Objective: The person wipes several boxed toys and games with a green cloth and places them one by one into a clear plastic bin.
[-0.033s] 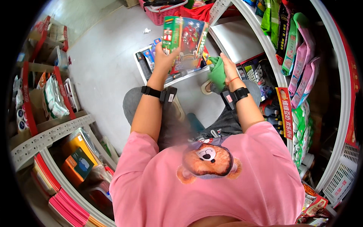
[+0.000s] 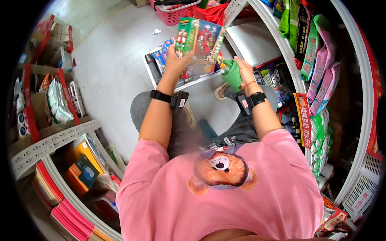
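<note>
My left hand (image 2: 177, 61) grips the lower left side of a boxed toy figure (image 2: 204, 40). Green and red cardboard frames the box's clear front, and a red figure shows inside. The box is held up and slightly tilted over a shallow white tray (image 2: 150, 75) on the floor, which holds several colourful packages (image 2: 159, 59). In my right hand (image 2: 245, 73) is a crumpled green cloth (image 2: 231, 75), just right of the box and apart from it. The fingers of that hand lie along the cloth's far side. Black straps with small dark modules circle both wrists.
Beyond the tray is a pink basket (image 2: 173, 17) beside red fabric (image 2: 211, 14). White metal shelving (image 2: 287, 52) curves along my right, hung with pink and green packs (image 2: 317, 80). To the left, shelves hold notebooks (image 2: 82, 175) and packaged goods (image 2: 59, 105). My knees flank the tray's near side.
The boxed toy has shifted slightly to the right with my left hand. My right hand and the green cloth have barely moved.
</note>
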The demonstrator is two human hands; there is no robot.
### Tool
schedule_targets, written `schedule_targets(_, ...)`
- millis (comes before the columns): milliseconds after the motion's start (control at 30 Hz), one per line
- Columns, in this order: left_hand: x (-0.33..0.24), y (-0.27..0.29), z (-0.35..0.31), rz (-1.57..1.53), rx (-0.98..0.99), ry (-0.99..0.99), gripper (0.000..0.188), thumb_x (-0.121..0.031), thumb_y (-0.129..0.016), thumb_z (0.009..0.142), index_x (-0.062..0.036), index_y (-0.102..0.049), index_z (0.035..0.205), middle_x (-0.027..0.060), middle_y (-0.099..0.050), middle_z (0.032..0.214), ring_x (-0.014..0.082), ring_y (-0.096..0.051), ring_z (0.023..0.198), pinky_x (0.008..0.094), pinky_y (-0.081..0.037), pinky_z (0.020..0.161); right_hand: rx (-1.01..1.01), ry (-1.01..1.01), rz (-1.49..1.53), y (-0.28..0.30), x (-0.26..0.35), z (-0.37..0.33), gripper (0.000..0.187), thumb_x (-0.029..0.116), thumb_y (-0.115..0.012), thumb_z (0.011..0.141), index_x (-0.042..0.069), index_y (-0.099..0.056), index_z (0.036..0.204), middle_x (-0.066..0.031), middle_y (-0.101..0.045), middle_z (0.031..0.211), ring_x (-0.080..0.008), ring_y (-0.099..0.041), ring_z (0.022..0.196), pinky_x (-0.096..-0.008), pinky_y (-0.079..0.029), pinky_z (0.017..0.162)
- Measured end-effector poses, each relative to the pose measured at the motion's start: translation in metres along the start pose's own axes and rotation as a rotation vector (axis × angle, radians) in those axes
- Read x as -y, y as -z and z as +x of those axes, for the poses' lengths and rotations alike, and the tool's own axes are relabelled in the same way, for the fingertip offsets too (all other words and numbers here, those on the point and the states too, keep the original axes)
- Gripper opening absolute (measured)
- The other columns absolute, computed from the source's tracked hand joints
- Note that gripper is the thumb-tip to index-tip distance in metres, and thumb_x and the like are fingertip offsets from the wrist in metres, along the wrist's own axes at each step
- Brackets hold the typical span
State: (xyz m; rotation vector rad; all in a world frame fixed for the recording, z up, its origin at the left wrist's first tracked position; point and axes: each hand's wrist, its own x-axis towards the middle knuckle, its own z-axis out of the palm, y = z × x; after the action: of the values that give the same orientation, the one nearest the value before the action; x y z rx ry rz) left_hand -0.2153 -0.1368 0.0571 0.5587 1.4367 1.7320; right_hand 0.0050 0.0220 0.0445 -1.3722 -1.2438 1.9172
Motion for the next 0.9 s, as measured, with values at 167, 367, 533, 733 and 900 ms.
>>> schedule_targets(167,-0.016,0.005,-0.014,0.173,0.232,0.157,0.076,-0.027,-0.074,0.081,0.0024,-0.034,0.139,0.0127,-0.054,0.121,0.0172,-0.052,0.110,0.0292,-0.042,0.093,0.145,0.140,-0.040,-0.008,0.012,0.001,0.036,0.027,-0.069,0.086,0.005,-0.055,0.110,-0.0046,-0.059,0.098,-0.0144,-0.060,0.084,-0.0287,-0.050,0.071)
schedule_targets(367,-0.010,0.016,-0.013,0.214,0.345,0.125,0.077,-0.033,-0.070,0.084,-0.0006,-0.032,0.143,0.0144,-0.049,0.132,0.0207,-0.047,0.121,0.0323,-0.036,0.101,0.315,-0.064,-0.094,0.021,0.008,0.014,0.031,0.025,-0.068,0.087,0.008,-0.056,0.109,-0.0014,-0.060,0.090,-0.0127,-0.061,0.082,-0.0295,-0.051,0.070)
schedule_targets(533,0.025,0.013,-0.002,1.166,0.072,-0.099,0.068,-0.043,-0.069,0.077,-0.0082,-0.050,0.132,0.0188,-0.058,0.116,0.0347,-0.055,0.110,0.0431,-0.044,0.091,0.162,0.087,-0.159,0.012,0.006,0.018,0.031,0.021,-0.070,0.083,0.006,-0.057,0.106,-0.0027,-0.061,0.089,-0.0138,-0.061,0.075,-0.0299,-0.051,0.067)
schedule_targets(733,0.022,0.011,-0.008,1.330,0.347,0.195,0.050,-0.046,-0.064,0.079,-0.0126,-0.061,0.116,0.0130,-0.060,0.113,0.0327,-0.056,0.109,0.0498,-0.043,0.088,-0.186,0.214,-0.010,0.004,-0.020,0.057,0.043,0.024,-0.072,0.081,-0.002,-0.053,0.110,-0.0098,-0.061,0.094,-0.0195,-0.063,0.081,-0.0322,-0.053,0.072)
schedule_targets(900,0.032,0.011,-0.008,1.375,0.336,0.143,0.047,-0.048,-0.061,0.082,-0.0139,-0.062,0.114,0.0120,-0.062,0.110,0.0324,-0.057,0.107,0.0504,-0.041,0.088,-0.120,0.294,-0.152,-0.034,-0.023,0.078,0.050,0.023,-0.074,0.080,-0.004,-0.051,0.115,-0.0118,-0.060,0.102,-0.0179,-0.060,0.089,-0.0315,-0.051,0.076)
